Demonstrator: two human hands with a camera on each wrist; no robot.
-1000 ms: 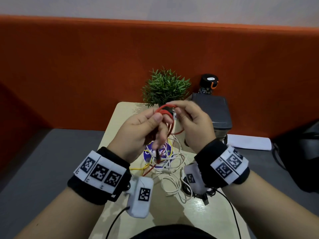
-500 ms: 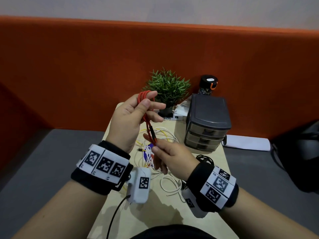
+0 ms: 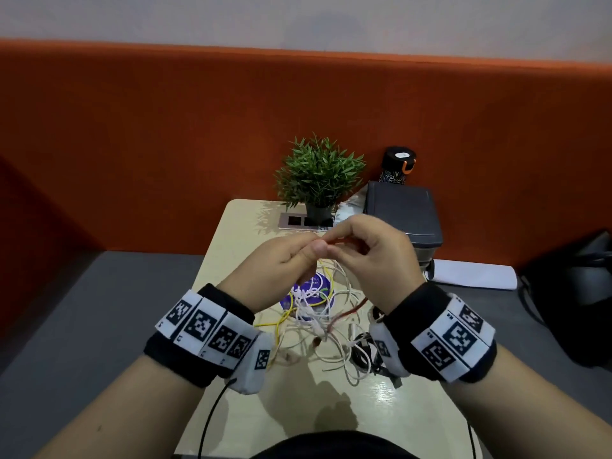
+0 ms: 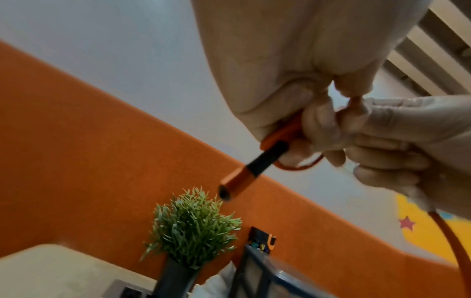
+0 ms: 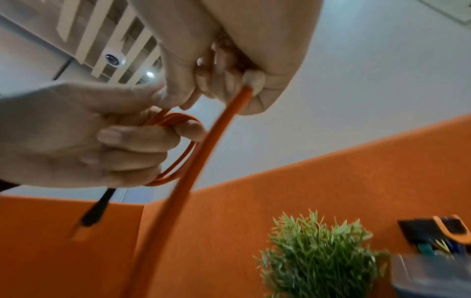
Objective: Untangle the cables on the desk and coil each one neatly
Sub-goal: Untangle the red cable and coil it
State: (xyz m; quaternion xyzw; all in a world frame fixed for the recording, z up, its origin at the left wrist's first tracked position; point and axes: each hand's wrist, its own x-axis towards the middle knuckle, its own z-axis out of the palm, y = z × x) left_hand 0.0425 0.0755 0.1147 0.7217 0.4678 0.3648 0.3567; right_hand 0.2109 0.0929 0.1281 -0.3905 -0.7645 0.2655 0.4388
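Note:
My left hand (image 3: 306, 251) and right hand (image 3: 342, 246) meet in the air above the desk. Both pinch a red cable (image 3: 346, 241). In the left wrist view, the left hand's fingers (image 4: 318, 123) grip a small coil of its loops (image 4: 282, 131), and a black-and-orange plug (image 4: 244, 175) sticks out below. In the right wrist view, the right hand (image 5: 244, 80) holds a straight strand (image 5: 203, 161) that runs down past the coil (image 5: 178, 121). The cable's tail (image 3: 351, 311) hangs to the desk. A tangle of white and yellow cables (image 3: 314, 314) lies under the hands.
A potted plant (image 3: 318, 177), a grey drawer unit (image 3: 404, 210) and a black bottle (image 3: 397, 165) stand at the back of the small desk (image 3: 238, 226). A purple disc (image 3: 314, 286) lies beneath the tangle, with a black cable (image 3: 362, 354) to its right. An orange partition rises behind the desk.
The right hand, low near the tangle half a second ago, has come up with the red strand to meet the left hand. The left hand has dropped from upper left towards the centre.

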